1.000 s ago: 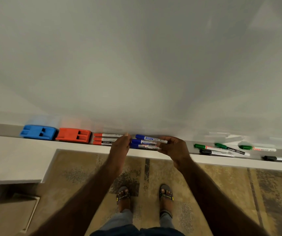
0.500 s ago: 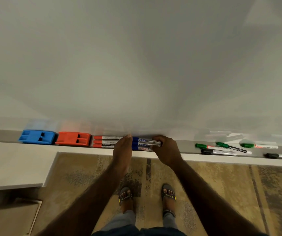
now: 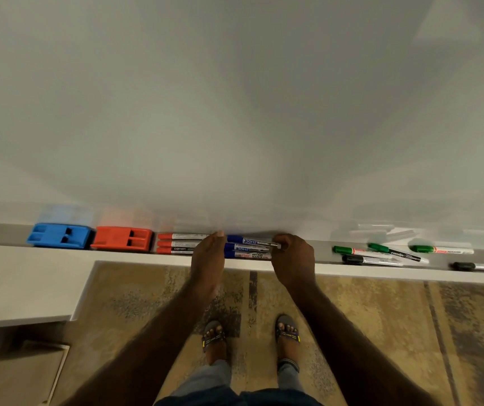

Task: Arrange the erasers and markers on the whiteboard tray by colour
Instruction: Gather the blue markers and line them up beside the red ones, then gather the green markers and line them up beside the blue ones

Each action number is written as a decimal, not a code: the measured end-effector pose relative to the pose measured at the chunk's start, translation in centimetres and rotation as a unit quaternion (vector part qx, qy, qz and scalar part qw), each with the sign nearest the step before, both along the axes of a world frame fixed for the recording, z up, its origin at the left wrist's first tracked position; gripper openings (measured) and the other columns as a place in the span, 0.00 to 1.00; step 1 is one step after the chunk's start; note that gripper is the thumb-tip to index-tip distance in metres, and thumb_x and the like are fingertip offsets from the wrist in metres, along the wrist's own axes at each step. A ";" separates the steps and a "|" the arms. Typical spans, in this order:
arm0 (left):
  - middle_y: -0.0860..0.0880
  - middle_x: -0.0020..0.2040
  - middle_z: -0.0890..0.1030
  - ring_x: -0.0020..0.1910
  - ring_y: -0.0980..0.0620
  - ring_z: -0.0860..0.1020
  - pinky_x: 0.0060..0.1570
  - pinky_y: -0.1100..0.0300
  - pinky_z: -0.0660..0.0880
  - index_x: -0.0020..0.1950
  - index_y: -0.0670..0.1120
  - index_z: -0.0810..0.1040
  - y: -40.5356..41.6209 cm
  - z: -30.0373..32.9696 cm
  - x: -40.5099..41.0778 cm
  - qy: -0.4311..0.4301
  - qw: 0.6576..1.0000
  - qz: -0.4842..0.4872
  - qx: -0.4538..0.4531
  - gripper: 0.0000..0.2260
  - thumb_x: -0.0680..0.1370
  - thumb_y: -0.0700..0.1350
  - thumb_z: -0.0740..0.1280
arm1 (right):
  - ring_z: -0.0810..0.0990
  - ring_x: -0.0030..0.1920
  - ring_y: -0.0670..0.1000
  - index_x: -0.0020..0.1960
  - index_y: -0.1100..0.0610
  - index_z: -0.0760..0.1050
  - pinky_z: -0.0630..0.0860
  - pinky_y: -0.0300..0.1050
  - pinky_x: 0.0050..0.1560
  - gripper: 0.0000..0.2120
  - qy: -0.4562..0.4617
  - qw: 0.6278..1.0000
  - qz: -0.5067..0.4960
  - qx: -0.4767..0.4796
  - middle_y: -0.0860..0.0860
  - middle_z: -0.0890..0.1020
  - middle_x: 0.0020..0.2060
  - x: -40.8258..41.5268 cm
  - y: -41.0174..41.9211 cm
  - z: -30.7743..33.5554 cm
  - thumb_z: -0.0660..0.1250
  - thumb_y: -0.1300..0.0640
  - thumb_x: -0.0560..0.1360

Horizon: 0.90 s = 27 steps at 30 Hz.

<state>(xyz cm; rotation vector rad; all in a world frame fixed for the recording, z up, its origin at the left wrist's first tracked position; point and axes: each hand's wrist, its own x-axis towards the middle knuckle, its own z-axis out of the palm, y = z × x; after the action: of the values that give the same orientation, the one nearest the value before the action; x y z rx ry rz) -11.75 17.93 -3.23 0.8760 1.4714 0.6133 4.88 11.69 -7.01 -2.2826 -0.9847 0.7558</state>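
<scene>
On the whiteboard tray (image 3: pixel 352 273) lie, from left to right, a blue eraser (image 3: pixel 59 236), a red eraser (image 3: pixel 122 238), three stacked red markers (image 3: pixel 176 244) and three blue markers (image 3: pixel 248 247). My left hand (image 3: pixel 208 256) stands edge-on with straight fingers between the red and the blue markers, touching the blue caps. My right hand (image 3: pixel 292 259) curls its fingers round the tail ends of the blue markers. Further right lie three green markers (image 3: pixel 360 251) at loose angles and two black markers (image 3: pixel 369 260), one of them far right.
The whiteboard (image 3: pixel 235 112) rises directly behind the tray. A white ledge (image 3: pixel 15 282) juts out at lower left under the erasers. Patterned carpet and my sandalled feet (image 3: pixel 214 338) are below.
The blue markers, skewed a second ago, now lie parallel in a tight row between my hands. My left hand has straightened up against their caps. The erasers and other markers have not moved.
</scene>
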 end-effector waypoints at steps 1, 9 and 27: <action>0.40 0.53 0.86 0.51 0.43 0.86 0.55 0.45 0.83 0.59 0.41 0.80 0.0 0.0 0.0 -0.001 1.000 -0.002 -0.001 0.15 0.86 0.50 0.59 | 0.75 0.36 0.36 0.55 0.53 0.84 0.63 0.24 0.34 0.08 0.003 1.000 -0.011 0.005 0.48 0.87 0.47 -0.1 -0.1 -0.1 0.73 0.60 0.76; 0.42 0.52 0.85 0.51 0.46 0.85 0.51 0.53 0.81 0.58 0.42 0.81 0.3 -0.1 -0.1 0.008 1.000 -0.002 -0.005 0.14 0.86 0.49 0.60 | 0.79 0.41 0.40 0.58 0.54 0.84 0.68 0.25 0.38 0.10 0.036 0.998 -0.018 0.040 0.49 0.87 0.49 -0.8 -0.4 -0.4 0.70 0.61 0.78; 0.46 0.46 0.84 0.43 0.52 0.83 0.41 0.60 0.76 0.48 0.48 0.80 0.5 -0.3 -0.5 0.020 1.000 0.007 -0.006 0.11 0.86 0.44 0.60 | 0.83 0.48 0.42 0.62 0.54 0.82 0.80 0.34 0.47 0.14 0.129 0.990 -0.021 0.056 0.49 0.87 0.53 0.4 -0.6 -1.2 0.70 0.63 0.78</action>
<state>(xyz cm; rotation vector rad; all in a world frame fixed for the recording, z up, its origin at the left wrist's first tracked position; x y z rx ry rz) -12.20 18.47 -3.51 0.8735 1.5171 0.6007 5.29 11.12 -8.18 -2.0422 -0.8348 0.9265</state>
